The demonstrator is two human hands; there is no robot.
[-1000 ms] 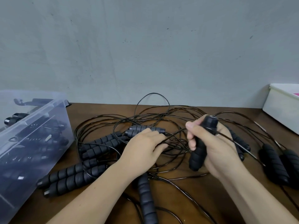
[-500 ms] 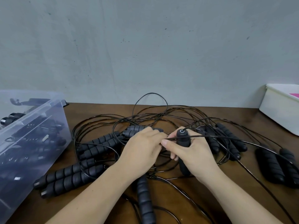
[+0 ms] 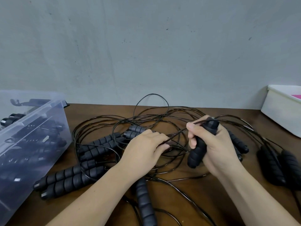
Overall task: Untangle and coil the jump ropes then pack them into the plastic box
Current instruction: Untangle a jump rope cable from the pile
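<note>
Jump ropes (image 3: pixel 154 121): a tangled heap of thin black cords and ribbed black foam grips, lying loose on the bench between the two containers.
Plastic box (image 3: pixel 53 121): translucent, with an open top, at the left edge of the bench just beside the heap. Dark grips and wound cord fill much of it, blurred through the wall. Two grip ends (image 3: pixel 11 118) show at its far left.
White tub (image 3: pixel 280 110): at the far right, well apart from the heap. Something pink (image 3: pixel 296 96) shows inside at the frame edge, and the rest is hidden.
Right hand (image 3: pixel 216 144): fingers wrapped round one foam handle (image 3: pixel 197 150), held tilted with its cap end up, above the heap.
Left hand (image 3: pixel 145 149): palm down over the middle of the heap, fingertips pinching the black cord (image 3: pixel 177 132) that leaves the top of that handle.
Loose grips: a pair side by side (image 3: pixel 68 180) near the box, one alone (image 3: pixel 145 203) between the forearms, and two more (image 3: pixel 276 165) to the right of the right wrist.
Bench (image 3: pixel 203 190): dark brown wood, set against a grey wall (image 3: pixel 146 46).
</note>
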